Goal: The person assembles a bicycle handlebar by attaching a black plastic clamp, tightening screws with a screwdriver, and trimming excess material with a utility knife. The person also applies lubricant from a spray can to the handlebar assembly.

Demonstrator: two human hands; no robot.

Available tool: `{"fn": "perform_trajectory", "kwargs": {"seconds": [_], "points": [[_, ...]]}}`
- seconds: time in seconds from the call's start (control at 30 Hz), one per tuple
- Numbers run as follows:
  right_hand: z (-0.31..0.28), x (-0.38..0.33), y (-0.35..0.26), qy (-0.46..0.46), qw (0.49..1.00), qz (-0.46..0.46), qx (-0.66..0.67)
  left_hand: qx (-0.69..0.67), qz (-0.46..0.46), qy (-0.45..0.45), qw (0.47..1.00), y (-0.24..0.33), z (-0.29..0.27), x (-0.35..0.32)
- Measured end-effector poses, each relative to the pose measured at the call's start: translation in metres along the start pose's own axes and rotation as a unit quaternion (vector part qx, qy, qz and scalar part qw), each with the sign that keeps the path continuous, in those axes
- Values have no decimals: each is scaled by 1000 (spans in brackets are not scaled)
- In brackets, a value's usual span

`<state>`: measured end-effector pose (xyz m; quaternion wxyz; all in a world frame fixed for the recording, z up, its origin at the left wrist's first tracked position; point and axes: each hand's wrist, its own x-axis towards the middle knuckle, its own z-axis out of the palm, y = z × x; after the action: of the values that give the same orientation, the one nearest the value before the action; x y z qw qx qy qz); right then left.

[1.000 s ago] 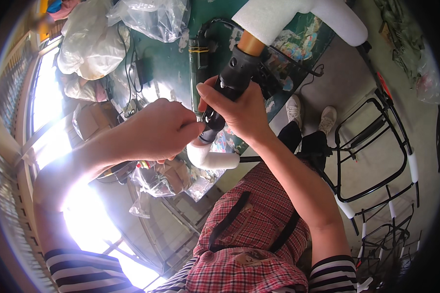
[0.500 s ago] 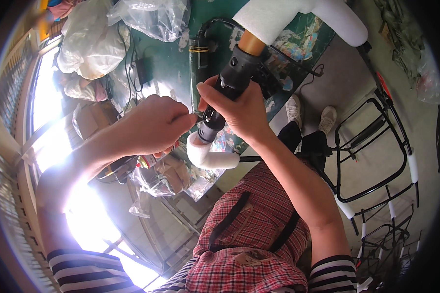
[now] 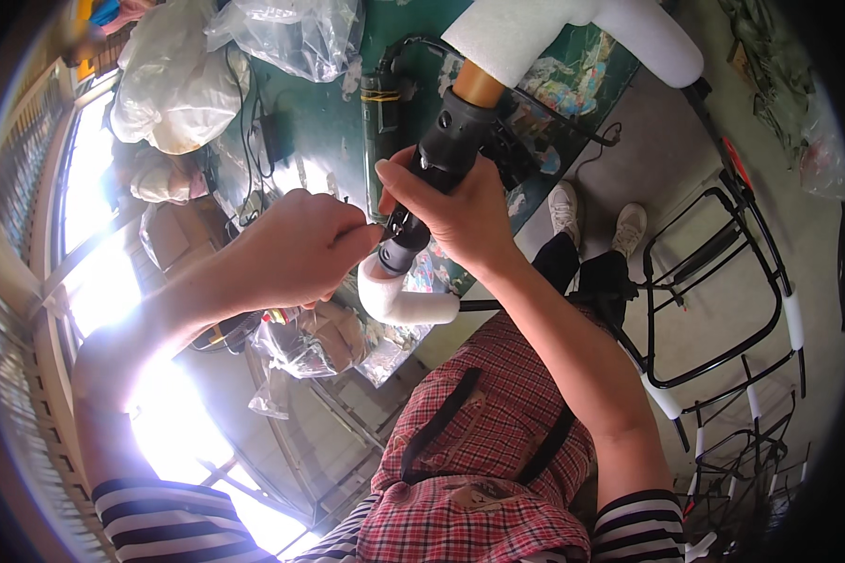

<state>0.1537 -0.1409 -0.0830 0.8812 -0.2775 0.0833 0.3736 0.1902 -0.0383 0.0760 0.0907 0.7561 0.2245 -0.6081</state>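
A black tubular joint (image 3: 448,131) with screw holes runs slantwise over the bench, joined to an orange-brown tube (image 3: 479,84) above. My right hand (image 3: 469,211) is wrapped round its middle, thumb on the near side. My left hand (image 3: 296,249) is pinched closed against the lower part of the joint, at a small metal fitting (image 3: 398,221). What the left fingers hold there is mostly hidden; only a thin dark tip shows by them. Below the joint, a curved tube in white foam (image 3: 385,296) bends to the right. Another white foam-wrapped tube (image 3: 507,38) lies above.
On the green bench (image 3: 319,117) lie a black cylinder with a yellow band (image 3: 380,117), cables (image 3: 250,141) and plastic bags (image 3: 291,38). Cardboard boxes (image 3: 178,235) stand at the left. Black tubular frames (image 3: 714,291) rest on the floor at the right.
My left hand has turned slightly at the wrist, its fingers still at the fitting. The joint has shifted very slightly up and left; my right hand keeps its grip.
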Motion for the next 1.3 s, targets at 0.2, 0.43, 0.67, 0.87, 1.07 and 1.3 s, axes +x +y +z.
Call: {"fn": "perform_trajectory", "kwargs": {"seconds": [0.2,0.43,0.67,0.87,1.07,1.3], "points": [[1,-1,0,1,1000,0,4,-28,-4,-11,1000,0,8,-5],[0,0,-2,11,1000,12,-4,-60,66,133,987,-24,10,-7],[5,-1,-10,22,998,42,-51,-144,186,251,939,-51,49,14],[7,-1,-2,39,996,46,-61,-363,156,164,904,-67,45,32],[4,-4,1,48,997,36,-52,-316,249,159,902,-73,45,39],[5,-4,0,22,993,34,-113,-307,243,119,912,-84,50,43]]}}
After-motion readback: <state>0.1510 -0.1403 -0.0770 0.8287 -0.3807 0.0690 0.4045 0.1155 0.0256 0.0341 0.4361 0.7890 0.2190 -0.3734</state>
